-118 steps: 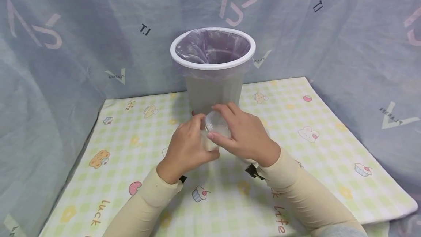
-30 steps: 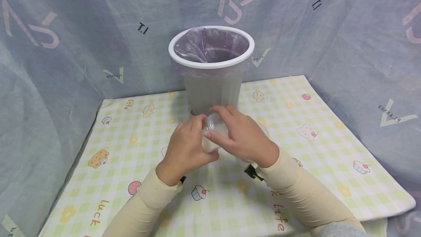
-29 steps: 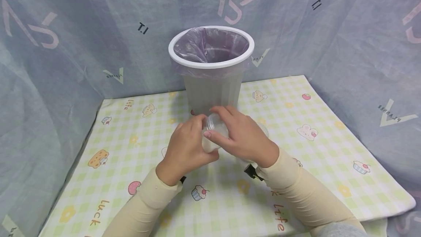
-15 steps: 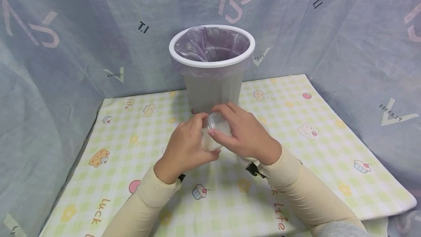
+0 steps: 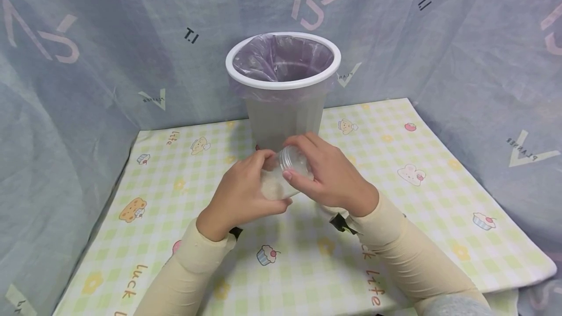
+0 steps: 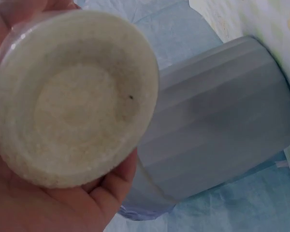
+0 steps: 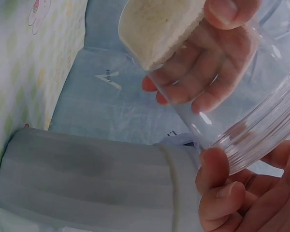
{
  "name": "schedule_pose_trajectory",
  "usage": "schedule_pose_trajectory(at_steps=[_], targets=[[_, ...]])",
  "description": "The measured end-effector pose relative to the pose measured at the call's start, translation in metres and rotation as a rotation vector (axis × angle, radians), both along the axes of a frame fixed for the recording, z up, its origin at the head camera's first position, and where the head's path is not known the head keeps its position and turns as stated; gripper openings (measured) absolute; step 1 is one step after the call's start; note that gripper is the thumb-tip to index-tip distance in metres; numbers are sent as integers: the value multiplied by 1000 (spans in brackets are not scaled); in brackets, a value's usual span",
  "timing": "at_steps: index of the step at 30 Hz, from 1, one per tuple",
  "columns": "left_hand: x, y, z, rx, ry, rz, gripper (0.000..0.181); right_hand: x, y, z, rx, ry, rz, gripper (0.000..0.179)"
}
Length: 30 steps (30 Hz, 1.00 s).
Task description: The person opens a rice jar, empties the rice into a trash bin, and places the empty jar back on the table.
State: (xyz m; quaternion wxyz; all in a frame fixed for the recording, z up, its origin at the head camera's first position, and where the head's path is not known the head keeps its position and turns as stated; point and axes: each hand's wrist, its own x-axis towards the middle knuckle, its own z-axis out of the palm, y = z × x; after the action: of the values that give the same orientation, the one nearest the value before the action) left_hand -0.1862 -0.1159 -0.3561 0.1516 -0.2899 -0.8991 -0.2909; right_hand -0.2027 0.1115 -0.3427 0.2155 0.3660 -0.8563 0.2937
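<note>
A clear plastic jar (image 5: 273,183) is held tilted between both hands above the table, with an off-white, grainy-looking filling (image 7: 164,29) packed at its base. My left hand (image 5: 237,190) grips the jar's body, thumb beneath and fingers round the far side. With thumb and fingers, my right hand (image 5: 327,174) grips the ridged clear lid (image 5: 295,158) at the upper end. The left wrist view looks straight at the jar's round base (image 6: 77,111), with a small dark speck near one side. In the right wrist view, the clear wall between filling and lid shows the left fingers through it.
A grey bin (image 5: 283,116) with a white rim and a purple liner (image 5: 303,55) stands just behind the hands. Part of a pale rounded thing (image 5: 328,211) shows beneath the right wrist. A checked cloth (image 5: 175,238) covers the table; grey-blue fabric (image 5: 110,62) hangs around it.
The left hand has shifted slightly left and the right hand slightly up and right. More of the jar's body shows between them. Both keep their grip.
</note>
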Motion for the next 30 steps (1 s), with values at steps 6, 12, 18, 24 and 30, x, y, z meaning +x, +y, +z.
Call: schedule_pose_trajectory(at_steps=[6,12,18,24,30], targets=[[1,-6,4,-15,-59,-25,84,1,0,1,-5,5,30,47],[0,-9,5,14,-108,-60,81,1,0,1,1,28,64,49],[-1,-12,6,46,-199,-98,80,-1,0,-1,11,73,104,52],[-1,-13,7,59,-246,-124,74,-1,1,-1,36,94,116,54],[0,-13,5,-8,-196,-33,77,3,0,0,133,39,59,64]])
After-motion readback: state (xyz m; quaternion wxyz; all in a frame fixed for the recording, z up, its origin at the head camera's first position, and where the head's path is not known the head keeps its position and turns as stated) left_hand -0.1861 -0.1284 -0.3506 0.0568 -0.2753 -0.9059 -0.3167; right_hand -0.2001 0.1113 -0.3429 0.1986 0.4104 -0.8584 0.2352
